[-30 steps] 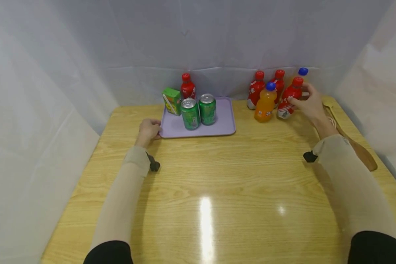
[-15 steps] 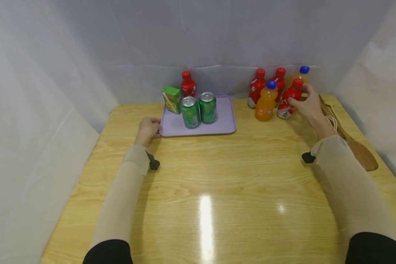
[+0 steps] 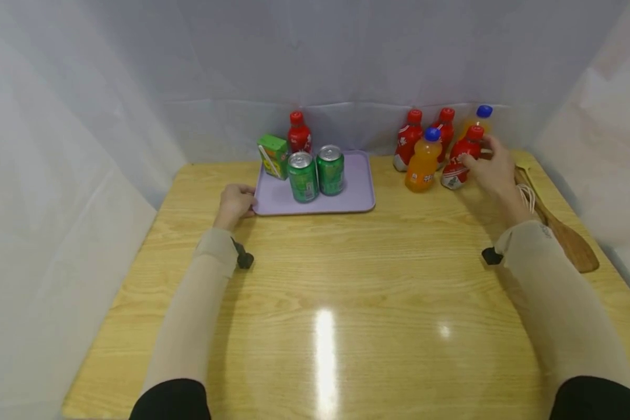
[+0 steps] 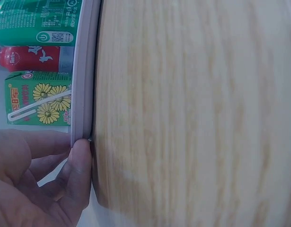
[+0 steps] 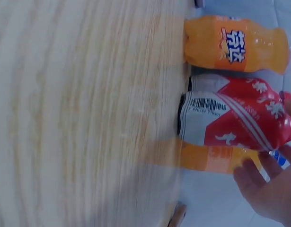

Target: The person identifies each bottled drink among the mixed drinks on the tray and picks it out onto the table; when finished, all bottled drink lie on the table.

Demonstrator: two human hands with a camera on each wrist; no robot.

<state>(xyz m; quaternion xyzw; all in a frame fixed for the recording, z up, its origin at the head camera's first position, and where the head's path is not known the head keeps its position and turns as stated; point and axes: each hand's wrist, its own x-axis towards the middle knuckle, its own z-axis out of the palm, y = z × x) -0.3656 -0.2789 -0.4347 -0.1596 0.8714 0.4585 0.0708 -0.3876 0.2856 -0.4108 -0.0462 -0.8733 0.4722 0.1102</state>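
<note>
My left hand (image 3: 234, 202) pinches the left front corner of a lilac tray (image 3: 356, 189); the left wrist view shows thumb and finger at its rim. Two green drink cans (image 3: 303, 185) and a green juice box (image 4: 39, 101) with a straw stand on the tray, with a red bottle (image 3: 300, 140) behind them. At the right, my right hand (image 3: 492, 166) grips a red bottle with a white base (image 5: 230, 120) around its upper part, thumb in front and fingers on the far side. This bottle stands upright, its base at the table.
Left of the gripped bottle stand an orange soda bottle (image 3: 422, 169) and two more red bottles (image 3: 407, 143); another orange bottle (image 3: 478, 121) is behind it. A wooden spatula (image 3: 574, 245) and a pale cord (image 3: 527, 195) lie along the right side. White sheeting (image 3: 315, 64) borders the wooden table (image 3: 315, 274).
</note>
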